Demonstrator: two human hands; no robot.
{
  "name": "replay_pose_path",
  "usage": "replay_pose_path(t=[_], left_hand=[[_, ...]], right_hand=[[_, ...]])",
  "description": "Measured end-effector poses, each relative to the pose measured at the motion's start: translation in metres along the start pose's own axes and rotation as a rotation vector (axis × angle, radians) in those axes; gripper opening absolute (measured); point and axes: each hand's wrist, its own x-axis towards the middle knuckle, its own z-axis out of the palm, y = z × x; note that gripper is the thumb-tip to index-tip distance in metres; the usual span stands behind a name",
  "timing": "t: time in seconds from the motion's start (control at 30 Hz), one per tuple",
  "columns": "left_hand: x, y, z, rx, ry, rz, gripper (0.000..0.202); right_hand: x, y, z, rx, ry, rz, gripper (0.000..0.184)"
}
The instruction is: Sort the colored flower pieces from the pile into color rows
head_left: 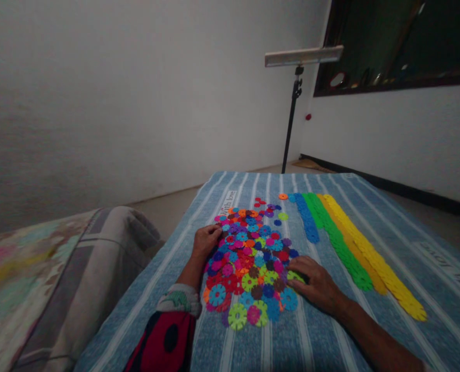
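Observation:
A loose pile of multicoloured flower-shaped plastic discs (249,253) lies on the striped blue tablecloth (245,351). At the pile's left edge is my left hand (205,242), its fingers bent together and their tips touching the discs; whatever they hold is hidden. My right hand (318,283) is at the right edge, with a lime-green disc (295,276) between its thumb and fingers. To the right, discs lie in overlapping rows by colour: a short blue row (307,219), a green row (340,248), an orange row (356,253) and a long yellow row (381,263).
A few red discs (259,202) and a single orange disc (283,197) lie beyond the pile. Past the table's far edge stands a lamp on a black stand (290,119). Grey and floral fabric (109,248) covers something at left. A dark window (400,46) is at upper right.

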Motion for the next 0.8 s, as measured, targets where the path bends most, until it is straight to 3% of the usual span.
replay_pose_path(t=[0.67,0.8], left_hand=[[-0.0042,0.0052,-0.0009,-0.033,-0.021,-0.003,0.034],[-0.0020,0.0032,-0.0004,-0.041,-0.012,-0.003,0.032]], right_hand=[[0.0010,0.0005,0.0067,-0.044,0.043,0.014,0.011],[0.0000,0.0013,0.0087,-0.020,0.109,0.033,0.012]])
